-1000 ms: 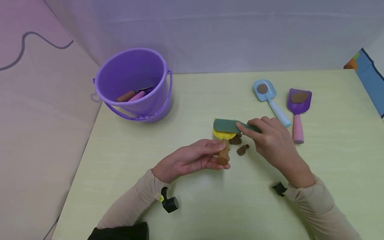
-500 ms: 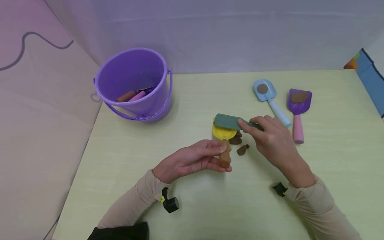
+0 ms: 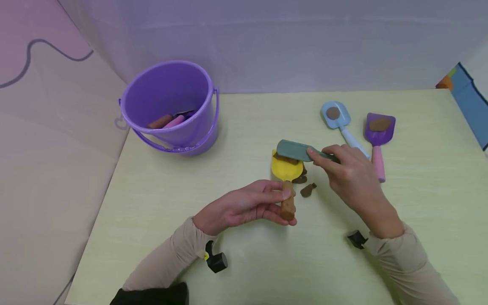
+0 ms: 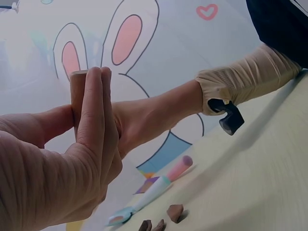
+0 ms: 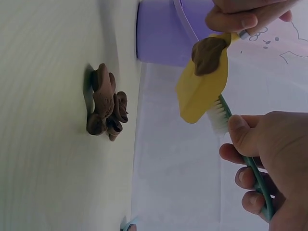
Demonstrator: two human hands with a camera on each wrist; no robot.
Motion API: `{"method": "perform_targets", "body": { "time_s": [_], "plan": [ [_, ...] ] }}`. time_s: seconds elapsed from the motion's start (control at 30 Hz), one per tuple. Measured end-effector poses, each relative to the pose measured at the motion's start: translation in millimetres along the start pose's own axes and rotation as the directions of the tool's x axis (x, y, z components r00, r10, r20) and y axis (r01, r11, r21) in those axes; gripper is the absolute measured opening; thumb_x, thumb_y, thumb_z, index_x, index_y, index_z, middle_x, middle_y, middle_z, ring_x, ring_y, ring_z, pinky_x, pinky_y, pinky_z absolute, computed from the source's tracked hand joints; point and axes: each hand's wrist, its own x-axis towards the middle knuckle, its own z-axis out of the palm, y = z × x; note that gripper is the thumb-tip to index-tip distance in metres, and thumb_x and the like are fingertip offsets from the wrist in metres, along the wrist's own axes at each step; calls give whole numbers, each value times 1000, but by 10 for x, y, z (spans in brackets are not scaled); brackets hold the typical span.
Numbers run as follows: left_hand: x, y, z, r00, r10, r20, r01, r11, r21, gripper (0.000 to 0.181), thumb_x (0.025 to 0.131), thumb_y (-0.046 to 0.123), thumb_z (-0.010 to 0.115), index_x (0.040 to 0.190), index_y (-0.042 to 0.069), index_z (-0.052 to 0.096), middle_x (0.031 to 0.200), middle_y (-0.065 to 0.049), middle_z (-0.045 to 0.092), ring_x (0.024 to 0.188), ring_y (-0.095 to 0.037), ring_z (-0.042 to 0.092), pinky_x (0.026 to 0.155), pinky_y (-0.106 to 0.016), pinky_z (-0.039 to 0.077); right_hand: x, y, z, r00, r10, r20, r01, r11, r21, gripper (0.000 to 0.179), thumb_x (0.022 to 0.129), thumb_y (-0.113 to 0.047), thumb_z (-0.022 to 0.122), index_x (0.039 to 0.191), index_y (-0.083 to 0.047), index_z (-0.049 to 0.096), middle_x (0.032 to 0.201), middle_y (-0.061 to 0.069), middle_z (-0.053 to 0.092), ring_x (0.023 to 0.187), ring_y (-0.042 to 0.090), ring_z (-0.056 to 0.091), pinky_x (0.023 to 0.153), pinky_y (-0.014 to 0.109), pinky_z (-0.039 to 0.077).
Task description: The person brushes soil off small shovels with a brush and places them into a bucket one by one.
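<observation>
Your left grip (image 3: 245,205) pinches the yellow shovel (image 3: 286,171) above the table (image 3: 248,262), handle (image 3: 287,209) toward you; your right grip (image 3: 352,182) clasps the green brush (image 3: 293,151) crosswise at the shovel's far end.

The left sleeve (image 3: 164,262) and right sleeve (image 3: 413,262) are beige, creased and bunched at the wrists. A small black camera (image 3: 218,262) sits on a curved black bracket (image 3: 209,247) at the left cuff, a yellow spot (image 3: 206,256) beside it; another black camera (image 3: 357,239) juts from the right cuff. Dark cloth (image 3: 152,295) covers the upper left arm, and a dark garment (image 4: 279,29) meets the right sleeve.
</observation>
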Motion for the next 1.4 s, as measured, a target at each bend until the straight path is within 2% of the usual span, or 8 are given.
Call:
{"method": "perform_targets", "body": {
  "time_s": [0.43,0.53,0.67,0.83,0.93,1.07,1.23,1.4],
  "plan": [
    [-27,12,52,1000,-6,-2,6,1000,18,20,112,13,43,124,1,53,98,-6,68,94,-21,77,86,-28,63,-5,18,-26,1000,-16,8,17,997,-72,61,73,22,79,125,-9,76,103,19,73,80,37,61,62,39,44],
    [-32,14,52,1000,-9,4,9,1000,7,20,112,13,42,125,2,53,98,-6,68,94,-21,77,86,-28,63,-6,14,-21,1000,-10,-18,8,997,-81,61,73,23,77,125,-9,76,103,19,73,79,38,59,61,40,43],
    [-43,26,59,1000,-10,15,10,1000,-7,19,112,13,42,124,3,53,98,-7,69,95,-21,77,85,-28,64,-8,14,-23,999,4,-36,-8,993,-114,54,80,20,74,125,-10,76,103,20,73,78,38,58,61,40,41],
    [-48,24,73,1000,-14,27,15,1000,-15,16,112,12,42,121,5,53,97,-6,68,94,-22,77,85,-28,64,3,18,-20,994,6,-107,-20,990,-138,48,84,17,74,123,-10,77,100,20,73,77,39,59,62,43,43],
    [-46,15,79,999,-19,33,20,1000,-22,15,111,11,42,119,6,54,96,-6,67,94,-22,77,86,-28,64,23,16,-45,988,28,-150,-46,992,-116,47,84,15,75,123,-11,77,99,20,72,76,40,60,65,46,46],
    [-44,13,80,999,-22,28,22,999,-23,14,111,12,43,119,5,53,95,-6,68,94,-22,77,85,-28,64,48,-2,-98,986,65,-154,-74,996,-51,45,81,9,81,121,-12,78,97,19,72,75,37,60,64,45,43],
    [-46,17,78,999,-24,22,25,1000,-16,15,111,12,43,121,5,52,96,-6,68,94,-22,77,85,-28,64,68,-30,-170,995,55,-87,-54,998,13,47,77,6,86,120,-12,79,92,15,73,73,28,64,62,37,43],
    [-48,17,80,999,-22,27,22,1000,-21,16,112,12,43,123,4,51,97,-7,69,95,-22,77,86,-28,64,68,-66,-230,1000,20,-23,-19,997,73,49,74,7,88,117,-14,81,89,8,75,73,18,66,67,35,40]
  ]
}}
